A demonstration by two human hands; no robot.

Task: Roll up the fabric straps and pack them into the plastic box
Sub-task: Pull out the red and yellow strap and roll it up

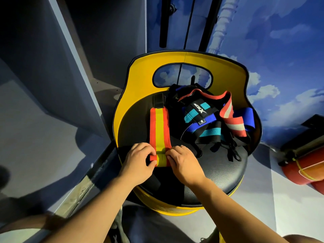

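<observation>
Blue cloud-painted wall [280, 50] behind; yellow-backed chair [184, 57] w/ black seat [219, 172] serves as work surface. No plastic box in view.

Strap [159, 127]: orange w/ yellow centre stripe, laid flat on seat, running away from person, black tab at far end. Near end already turned over into a small roll [160, 159], approx. first turn or two only; most of its length still flat.

L hand [138, 160]: fingers curled, thumb and fingertips pinching left edge of roll. R hand [182, 162]: likewise curled, pinching right edge. Both closed on same roll, pressing it to seat.

Pile [210, 120]: tangled straps on seat to right of flat one, incl. blue, teal/black and red/white pieces; all loose, none rolled. Exact count cannot be told.

Progress (judgement): early stage. One strap barely started; nothing visibly packed. Remaining: finish this roll toward black tab, close it, roll each strap in pile, then locate box and load all rolls.

Red cylinder [305, 169], prob. an extinguisher, lies on floor at right, well apart from work.
</observation>
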